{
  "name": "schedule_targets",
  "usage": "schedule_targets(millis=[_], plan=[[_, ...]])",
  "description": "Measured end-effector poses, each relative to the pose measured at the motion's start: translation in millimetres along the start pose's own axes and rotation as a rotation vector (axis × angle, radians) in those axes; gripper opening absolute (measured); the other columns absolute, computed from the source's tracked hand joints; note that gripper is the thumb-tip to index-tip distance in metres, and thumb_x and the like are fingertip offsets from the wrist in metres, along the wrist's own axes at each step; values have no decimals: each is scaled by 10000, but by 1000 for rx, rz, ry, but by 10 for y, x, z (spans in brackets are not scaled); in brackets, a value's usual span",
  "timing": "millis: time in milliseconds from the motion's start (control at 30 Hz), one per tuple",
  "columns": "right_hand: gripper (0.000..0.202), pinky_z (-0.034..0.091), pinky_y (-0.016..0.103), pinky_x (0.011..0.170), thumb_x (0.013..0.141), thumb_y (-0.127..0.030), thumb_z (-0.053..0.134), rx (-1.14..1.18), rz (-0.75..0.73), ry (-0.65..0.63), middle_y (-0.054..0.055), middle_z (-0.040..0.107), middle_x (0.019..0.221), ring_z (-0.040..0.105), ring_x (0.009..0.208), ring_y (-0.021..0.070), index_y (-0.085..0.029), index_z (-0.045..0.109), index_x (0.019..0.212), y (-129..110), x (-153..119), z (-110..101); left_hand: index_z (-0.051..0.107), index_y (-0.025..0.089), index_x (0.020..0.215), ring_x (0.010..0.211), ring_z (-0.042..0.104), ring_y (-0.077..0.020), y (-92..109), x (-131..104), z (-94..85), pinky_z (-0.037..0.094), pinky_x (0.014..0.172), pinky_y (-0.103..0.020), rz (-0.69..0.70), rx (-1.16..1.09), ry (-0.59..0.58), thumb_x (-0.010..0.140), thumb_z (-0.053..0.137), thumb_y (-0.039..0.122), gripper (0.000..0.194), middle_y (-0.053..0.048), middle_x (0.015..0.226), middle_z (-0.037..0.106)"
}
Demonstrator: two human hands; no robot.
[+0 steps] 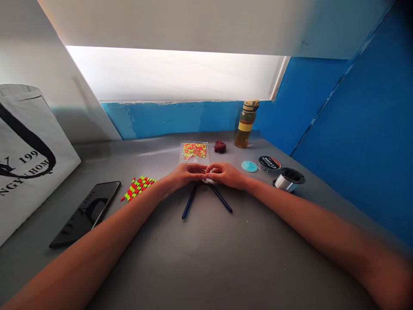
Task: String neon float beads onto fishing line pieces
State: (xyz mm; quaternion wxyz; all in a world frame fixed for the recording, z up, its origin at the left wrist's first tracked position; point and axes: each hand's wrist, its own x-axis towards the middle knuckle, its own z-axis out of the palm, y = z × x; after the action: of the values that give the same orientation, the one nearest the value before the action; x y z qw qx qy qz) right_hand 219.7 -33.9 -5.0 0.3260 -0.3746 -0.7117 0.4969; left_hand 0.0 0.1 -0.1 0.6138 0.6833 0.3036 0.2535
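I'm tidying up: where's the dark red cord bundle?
Head view, right of centre: the bundle lies between the clear plastic bag and the yellow-banded bottle.

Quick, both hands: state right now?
Left hand: closed in a pinch; can't tell if anything's held.
Right hand: also pinched closed; can't tell if anything's held.

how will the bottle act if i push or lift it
The bottle could tip if pushed near its cap, being tall and narrow. It may feel fairly heavy when lifted, given the amber liquid inside.
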Motion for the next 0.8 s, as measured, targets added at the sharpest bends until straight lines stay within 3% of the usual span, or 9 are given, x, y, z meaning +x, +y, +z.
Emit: schedule_targets(millis=[367, 800], plan=[[373, 240, 240, 535, 808, -518, 663, -82, 9, 9, -51, 499, 627, 348, 559, 91, -165, 626, 925, -3, 5, 2, 722, 169, 1147, 1060, 674, -248, 22, -15, 23, 460, 1000, -392, 8, -13, -23, 722, 816, 346, 470, -117, 1139, 736], [313, 269, 240, 549, 815, -464, 660, -136, 22, 15, -37, 545, 652, 400, 573, 98, -168, 655, 917, 39, 16, -8, 741, 166, 1071, 1022, 686, -234, 4, -2, 14, 482, 965, -369, 2, 13, -13, 702, 827, 325, 411, -103, 1091, 751]])
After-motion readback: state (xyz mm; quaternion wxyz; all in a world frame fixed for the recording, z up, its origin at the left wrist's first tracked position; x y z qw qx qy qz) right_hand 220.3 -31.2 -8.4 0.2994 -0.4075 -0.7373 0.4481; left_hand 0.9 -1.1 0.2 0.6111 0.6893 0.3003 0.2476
